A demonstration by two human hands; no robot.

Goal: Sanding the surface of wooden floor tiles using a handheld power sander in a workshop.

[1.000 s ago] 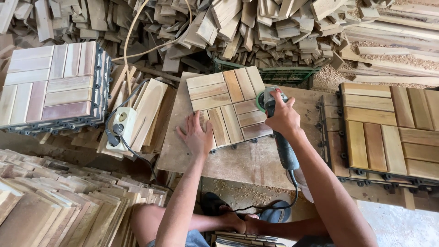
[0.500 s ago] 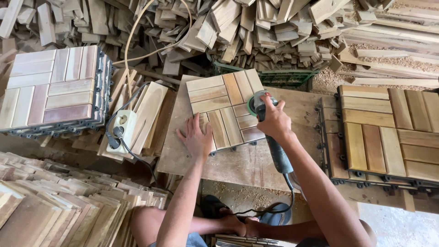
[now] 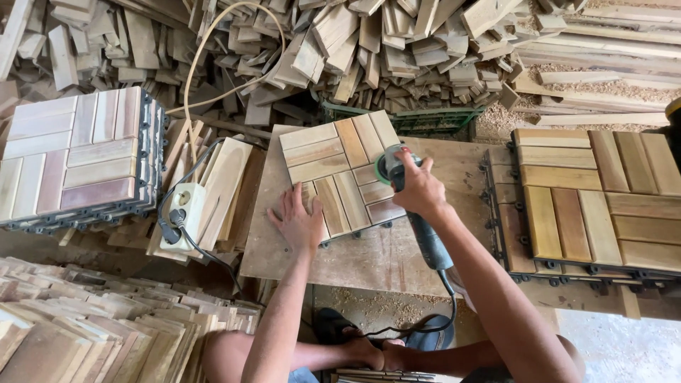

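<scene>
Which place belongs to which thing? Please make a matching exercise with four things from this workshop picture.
Things:
1. sander
2. left hand
3. power strip
4. stack of finished tiles

Places:
A. far left, beside the board
B. flat on the lower left corner of the wooden tile
C. gripped by the right hand
D. on slats left of the workboard

Pairs: 1-C, 2-B, 3-D, 4-A

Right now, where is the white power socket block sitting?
In the head view, the white socket block lies left of the workbench, on loose wooden slats, between the stacked tiles at far left and the left hand.
</scene>
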